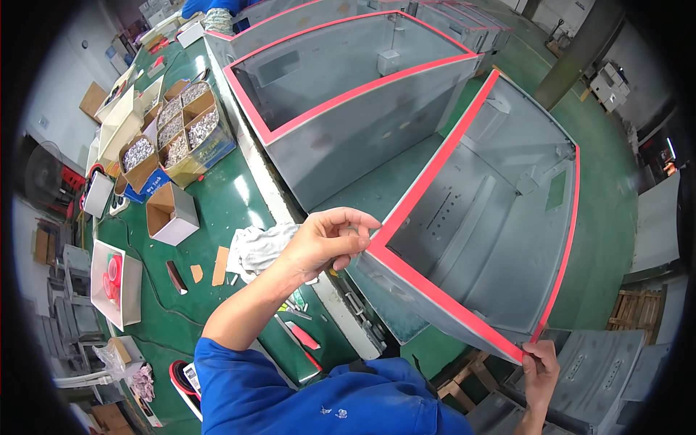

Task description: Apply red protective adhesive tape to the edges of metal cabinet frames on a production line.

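A grey metal box (493,210) stands tilted in front of me, its open top rimmed with red tape (444,288). At its near left corner is my left hand (330,243), closed, with curled fingers and the index fingertip against the taped edge. Anything small between that thumb and finger cannot be made out. My right hand (541,362) grips the near right corner of the same box, fingertips over the end of the red rim. Beyond stands a second grey metal box (348,119), also edged in red.
Along the left runs a green-topped workbench (239,188). It carries a divided cardboard box (185,148) of small metal parts, a small white box (172,217), a white bin (116,283) with red rolls, and a pale cloth (257,250). Grey metal panels (594,370) lie at the lower right.
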Demonstrator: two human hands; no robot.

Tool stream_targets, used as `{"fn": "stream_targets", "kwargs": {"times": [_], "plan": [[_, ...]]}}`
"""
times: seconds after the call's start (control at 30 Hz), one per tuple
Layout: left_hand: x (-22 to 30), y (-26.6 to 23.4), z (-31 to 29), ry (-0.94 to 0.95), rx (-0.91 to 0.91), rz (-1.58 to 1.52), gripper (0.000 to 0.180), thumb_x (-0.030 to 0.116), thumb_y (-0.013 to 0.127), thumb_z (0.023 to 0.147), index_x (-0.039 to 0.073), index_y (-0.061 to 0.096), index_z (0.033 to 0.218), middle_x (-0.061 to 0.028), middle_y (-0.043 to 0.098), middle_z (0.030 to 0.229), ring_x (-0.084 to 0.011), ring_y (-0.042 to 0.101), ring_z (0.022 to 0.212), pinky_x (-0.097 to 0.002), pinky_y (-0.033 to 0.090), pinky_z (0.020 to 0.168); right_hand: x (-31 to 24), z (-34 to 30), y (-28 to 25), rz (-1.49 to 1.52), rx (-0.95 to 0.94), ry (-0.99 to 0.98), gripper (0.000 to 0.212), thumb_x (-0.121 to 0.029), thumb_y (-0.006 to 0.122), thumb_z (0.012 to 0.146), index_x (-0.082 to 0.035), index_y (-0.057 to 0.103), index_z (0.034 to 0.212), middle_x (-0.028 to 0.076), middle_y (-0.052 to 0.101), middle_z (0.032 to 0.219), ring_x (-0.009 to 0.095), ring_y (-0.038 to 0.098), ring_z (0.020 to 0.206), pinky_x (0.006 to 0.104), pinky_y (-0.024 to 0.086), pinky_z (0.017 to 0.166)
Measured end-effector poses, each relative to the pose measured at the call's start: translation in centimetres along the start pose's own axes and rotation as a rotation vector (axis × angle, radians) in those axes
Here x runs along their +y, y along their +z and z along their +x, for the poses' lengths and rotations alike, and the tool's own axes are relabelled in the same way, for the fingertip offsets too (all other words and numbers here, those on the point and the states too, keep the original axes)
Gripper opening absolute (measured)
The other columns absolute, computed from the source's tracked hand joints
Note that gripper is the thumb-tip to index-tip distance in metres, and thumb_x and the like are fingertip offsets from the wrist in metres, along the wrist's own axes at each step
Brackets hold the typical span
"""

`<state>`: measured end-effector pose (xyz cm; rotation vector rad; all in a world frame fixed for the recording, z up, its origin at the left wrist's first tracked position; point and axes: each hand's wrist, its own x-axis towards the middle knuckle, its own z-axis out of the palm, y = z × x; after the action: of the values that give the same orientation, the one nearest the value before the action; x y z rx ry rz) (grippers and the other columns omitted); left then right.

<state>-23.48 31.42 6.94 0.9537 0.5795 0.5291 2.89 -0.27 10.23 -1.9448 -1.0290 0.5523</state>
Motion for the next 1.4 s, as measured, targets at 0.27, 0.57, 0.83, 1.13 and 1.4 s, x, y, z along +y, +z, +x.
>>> {"fn": "stream_targets", "kwargs": {"times": [0.27, 0.57, 0.83, 1.13, 1.4], "plan": [[1.6, 0.2, -0.1, 0.13, -0.115, 0.502, 0.024, 0.002, 0.062, 0.076, 0.002, 0.061, 0.1, -0.0009, 0.053, 0.08, -0.006, 0.05, 0.062, -0.0175, 0.038, 0.047, 0.0, 0.0, -0.3, -0.043, -0.023, -0.062, 0.014, -0.005, 0.061, 0.078, -0.001, 0.059, 0.09, 0.003, 0.045, 0.083, 0.011, 0.043, 0.073, 0.0214, 0.035, 0.064], [3.5, 2.7, 0.6, 0.332, -0.185, 1.23, 0.008, 0.003, 0.064, 0.073, 0.005, 0.063, 0.081, -0.0034, 0.051, 0.083, -0.012, 0.052, 0.07, -0.023, 0.042, 0.058, -0.9, 1.0, -0.8, -0.248, -0.031, -0.21, 0.018, -0.002, 0.061, 0.075, -0.009, 0.065, 0.091, 0.005, 0.045, 0.076, 0.017, 0.048, 0.068, 0.0274, 0.039, 0.06], [3.0, 3.8, 0.6, 0.431, -0.18, 1.296, 0.01, -0.007, 0.058, 0.069, 0.0, 0.053, 0.074, -0.005, 0.049, 0.082, -0.013, 0.048, 0.068, -0.0239, 0.04, 0.059, 0.1, 0.3, -1.2, -0.164, -0.012, -0.254, 0.015, -0.002, 0.06, 0.076, -0.009, 0.063, 0.089, 0.005, 0.049, 0.081, 0.018, 0.052, 0.074, 0.0292, 0.044, 0.063], [2.2, 3.4, -0.4, 0.465, -0.063, 1.316, 0.007, -0.006, 0.055, 0.074, -0.001, 0.052, 0.078, -0.0053, 0.053, 0.075, -0.0113, 0.05, 0.065, -0.0225, 0.04, 0.057, -0.1, -0.5, -1.8, -0.044, -0.156, -0.211, 0.011, -0.001, 0.056, 0.08, -0.005, 0.057, 0.09, 0.006, 0.054, 0.082, 0.017, 0.054, 0.071, 0.0282, 0.043, 0.061], [2.6, 2.9, 0.1, 0.318, -0.123, 1.049, 0.005, 0.001, 0.059, 0.078, 0.0, 0.055, 0.076, 0.0013, 0.052, 0.068, -0.0041, 0.045, 0.057, -0.0166, 0.035, 0.05, 0.6, 0.7, -2.9, -0.045, -0.168, -0.215, 0.004, -0.004, 0.053, 0.081, -0.003, 0.051, 0.084, 0.008, 0.055, 0.078, 0.017, 0.054, 0.069, 0.0297, 0.044, 0.063]]}}
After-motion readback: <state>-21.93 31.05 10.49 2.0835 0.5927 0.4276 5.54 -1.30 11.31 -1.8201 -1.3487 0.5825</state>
